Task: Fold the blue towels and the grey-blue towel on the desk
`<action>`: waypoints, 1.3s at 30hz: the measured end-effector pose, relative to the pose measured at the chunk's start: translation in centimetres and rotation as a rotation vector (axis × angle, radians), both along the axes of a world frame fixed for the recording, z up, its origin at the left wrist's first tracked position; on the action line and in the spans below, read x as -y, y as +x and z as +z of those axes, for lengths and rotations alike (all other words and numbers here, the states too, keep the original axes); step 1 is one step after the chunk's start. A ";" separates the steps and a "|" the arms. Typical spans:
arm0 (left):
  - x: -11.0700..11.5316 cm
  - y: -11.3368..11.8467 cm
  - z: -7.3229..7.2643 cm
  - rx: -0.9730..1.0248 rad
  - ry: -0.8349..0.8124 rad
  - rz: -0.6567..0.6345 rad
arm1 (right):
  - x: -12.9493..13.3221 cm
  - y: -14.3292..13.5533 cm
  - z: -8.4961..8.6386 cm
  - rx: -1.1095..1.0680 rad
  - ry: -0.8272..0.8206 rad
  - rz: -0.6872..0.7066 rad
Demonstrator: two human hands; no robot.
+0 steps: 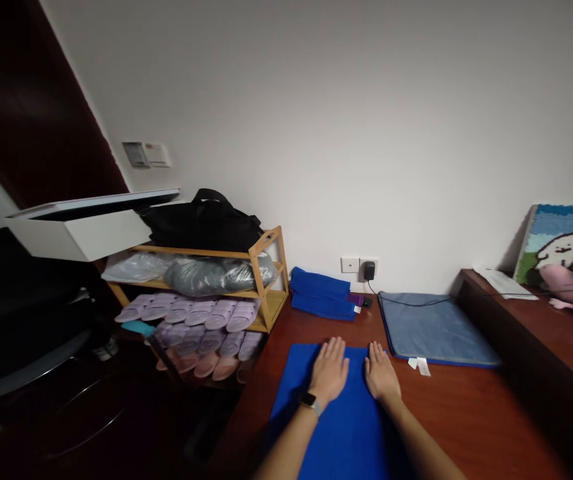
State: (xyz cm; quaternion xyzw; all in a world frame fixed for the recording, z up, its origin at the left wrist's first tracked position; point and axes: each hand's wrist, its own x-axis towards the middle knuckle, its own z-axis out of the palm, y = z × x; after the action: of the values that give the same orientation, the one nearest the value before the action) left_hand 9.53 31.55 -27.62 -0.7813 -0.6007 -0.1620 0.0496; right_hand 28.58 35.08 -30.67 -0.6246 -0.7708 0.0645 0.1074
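Note:
A bright blue cloth (pixel 341 427) lies spread flat on the reddish-brown wooden table (pixel 471 420). My left hand (pixel 330 372) rests palm down on its upper part, fingers stretched out and pointing to the wall; a watch (pixel 310 401) is on that wrist. On the cloth's right edge lies my right hand (pixel 381 375), also flat with straight fingers. Neither hand grips anything. Beyond them, near the wall, is a folded blue cloth (pixel 322 295). To the right sits a grey-blue folded cloth (pixel 431 328) with white tags (pixel 420 365).
Left of the table stands a wooden rack (pixel 266 280) with several lilac slippers (pixel 201 312), a black bag (pixel 206 223) and a white box (pixel 86 230). A black charger (pixel 369 270) is plugged into the wall, its cord trailing right. A raised brown ledge (pixel 556 333) borders the right side.

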 end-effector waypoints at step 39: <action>0.6 -1.8 -0.2 0.013 -0.031 0.056 | 2.4 -0.7 1.5 -0.018 -0.041 -0.071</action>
State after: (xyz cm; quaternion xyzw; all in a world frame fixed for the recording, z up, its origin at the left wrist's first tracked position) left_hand 7.74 30.98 -27.81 -0.7640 -0.6249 -0.1560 0.0381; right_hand 27.89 32.70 -29.19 -0.6529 -0.7458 0.0823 0.1038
